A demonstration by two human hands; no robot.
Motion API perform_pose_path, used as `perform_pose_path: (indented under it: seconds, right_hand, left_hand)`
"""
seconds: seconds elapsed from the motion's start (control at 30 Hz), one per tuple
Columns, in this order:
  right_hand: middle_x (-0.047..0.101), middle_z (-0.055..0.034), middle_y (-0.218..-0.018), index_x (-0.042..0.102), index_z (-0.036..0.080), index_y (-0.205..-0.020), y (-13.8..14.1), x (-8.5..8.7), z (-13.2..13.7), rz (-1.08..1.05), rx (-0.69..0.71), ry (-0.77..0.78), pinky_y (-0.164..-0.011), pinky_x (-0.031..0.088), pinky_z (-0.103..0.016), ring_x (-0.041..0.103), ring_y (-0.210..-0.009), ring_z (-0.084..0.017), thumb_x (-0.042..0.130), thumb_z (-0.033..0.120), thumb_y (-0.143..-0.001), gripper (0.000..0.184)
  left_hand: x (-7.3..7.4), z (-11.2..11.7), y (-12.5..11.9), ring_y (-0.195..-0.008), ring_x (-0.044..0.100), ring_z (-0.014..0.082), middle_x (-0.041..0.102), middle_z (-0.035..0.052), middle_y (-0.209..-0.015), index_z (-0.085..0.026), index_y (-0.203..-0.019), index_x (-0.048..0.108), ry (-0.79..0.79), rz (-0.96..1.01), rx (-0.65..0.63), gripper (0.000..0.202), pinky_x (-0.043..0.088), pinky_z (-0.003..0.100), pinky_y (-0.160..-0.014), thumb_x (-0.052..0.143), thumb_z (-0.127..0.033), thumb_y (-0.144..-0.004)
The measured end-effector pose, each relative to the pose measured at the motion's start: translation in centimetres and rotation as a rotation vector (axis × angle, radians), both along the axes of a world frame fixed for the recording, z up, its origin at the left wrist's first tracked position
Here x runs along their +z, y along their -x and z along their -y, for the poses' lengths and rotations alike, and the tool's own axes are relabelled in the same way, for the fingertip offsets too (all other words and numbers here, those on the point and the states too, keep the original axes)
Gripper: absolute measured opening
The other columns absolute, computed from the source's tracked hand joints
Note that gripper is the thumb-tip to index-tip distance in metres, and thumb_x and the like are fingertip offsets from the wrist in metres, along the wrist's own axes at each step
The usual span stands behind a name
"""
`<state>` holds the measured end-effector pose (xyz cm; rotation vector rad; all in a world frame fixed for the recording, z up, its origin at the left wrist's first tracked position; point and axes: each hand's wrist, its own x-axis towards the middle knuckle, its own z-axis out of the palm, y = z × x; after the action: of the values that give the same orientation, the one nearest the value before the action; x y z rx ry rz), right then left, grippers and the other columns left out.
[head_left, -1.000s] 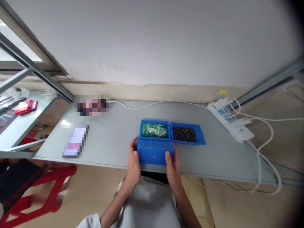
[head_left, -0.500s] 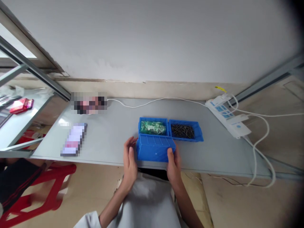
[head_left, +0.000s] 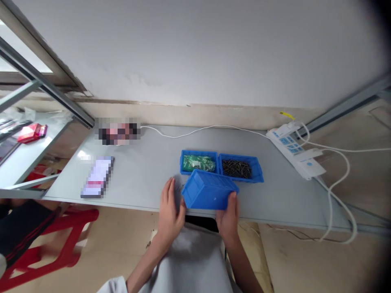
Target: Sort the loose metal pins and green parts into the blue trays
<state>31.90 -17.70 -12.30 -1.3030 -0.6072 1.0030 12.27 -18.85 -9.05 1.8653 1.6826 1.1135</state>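
Note:
A blue plastic bin [head_left: 210, 194] is tilted over the front of the table, its outside turned toward me and its inside hidden. My right hand [head_left: 228, 213] grips its right end, thumb on the near wall. Beside its left end, my left hand [head_left: 171, 207] is open with fingers stretched out over the tabletop; its thumb is close to the bin's corner, and I cannot tell if they touch. Just behind stand two more blue bins: one holds green circuit boards [head_left: 198, 163], the other a heap of dark screw-like pieces [head_left: 236, 168].
A white power strip [head_left: 290, 144] with cables lies at the right of the grey table [head_left: 146, 162]. At the left are a blurred phone [head_left: 97, 177] and a pixelated object [head_left: 117, 134]. A red stool [head_left: 65, 232] and a person's leg [head_left: 27, 228] are at the lower left.
The bin has shifted right and tipped, its left end now raised and turned. My left hand has come off its left side with fingers straightened; my right hand has moved right with the bin.

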Motion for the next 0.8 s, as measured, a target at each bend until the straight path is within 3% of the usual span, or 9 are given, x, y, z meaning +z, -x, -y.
perform_pose_path:
  seconds: [0.1, 0.23, 0.4, 0.63, 0.8]
  right_hand:
    - [0.082, -0.0087, -0.121, 0.073, 0.022, -0.139, 0.1, 1.6, -0.3, -0.053, -0.094, 0.015, -0.109, 0.058, -0.047, 0.074, -0.119, -0.029, 0.052, 0.077, -0.104, 0.068]
    - [0.080, -0.0086, -0.133, 0.073, 0.024, -0.143, 0.1, 4.2, -1.0, -0.147, -0.178, -0.029, -0.121, 0.050, -0.050, 0.068, -0.135, -0.030, 0.058, 0.079, -0.100, 0.071]
    - [0.077, -0.0067, -0.143, 0.073, 0.027, -0.143, -0.4, 5.2, -1.3, -0.169, -0.220, -0.074, -0.129, 0.043, -0.050, 0.061, -0.146, -0.028, 0.059, 0.075, -0.102, 0.065]
    - [0.075, -0.0071, -0.146, 0.073, 0.027, -0.144, -1.3, 4.9, -1.0, -0.183, -0.255, -0.052, -0.131, 0.039, -0.055, 0.060, -0.148, -0.031, 0.057, 0.078, -0.101, 0.068]
    - [0.081, -0.0074, -0.134, 0.072, 0.029, -0.144, -2.1, 5.0, -0.4, -0.225, -0.248, 0.029, -0.121, 0.049, -0.057, 0.067, -0.139, -0.035, 0.054, 0.090, -0.093, 0.081]
  left_hand:
    - [0.2, -0.1, -0.1, -0.162, 0.040, 0.0378, 0.042, 0.0225, -0.173, -0.025, -0.178, 0.019, -0.008, -0.088, -0.019, 0.073, 0.040, 0.064, -0.128, 0.049, -0.034, -0.112]
    - [0.7, -0.2, -0.4, -0.163, 0.039, 0.0405, 0.041, 0.0244, -0.174, -0.023, -0.179, 0.016, -0.034, -0.192, -0.068, 0.082, 0.037, 0.064, -0.127, 0.054, -0.048, -0.111]
    - [0.6, -0.3, -2.2, -0.164, 0.034, 0.0482, 0.037, 0.0300, -0.176, -0.015, -0.180, 0.010, -0.082, -0.322, -0.100, 0.123, 0.022, 0.068, -0.133, 0.069, -0.078, -0.093]
    - [0.0, -1.1, -3.8, -0.159, 0.042, 0.0487, 0.041, 0.0322, -0.173, -0.010, -0.179, 0.009, -0.062, -0.437, 0.005, 0.113, 0.026, 0.068, -0.129, 0.063, -0.071, -0.101]
    - [0.1, -1.6, -3.1, -0.153, 0.048, 0.0490, 0.045, 0.0325, -0.170, -0.009, -0.178, 0.017, -0.059, -0.456, -0.002, 0.108, 0.033, 0.066, -0.124, 0.063, -0.069, -0.102]
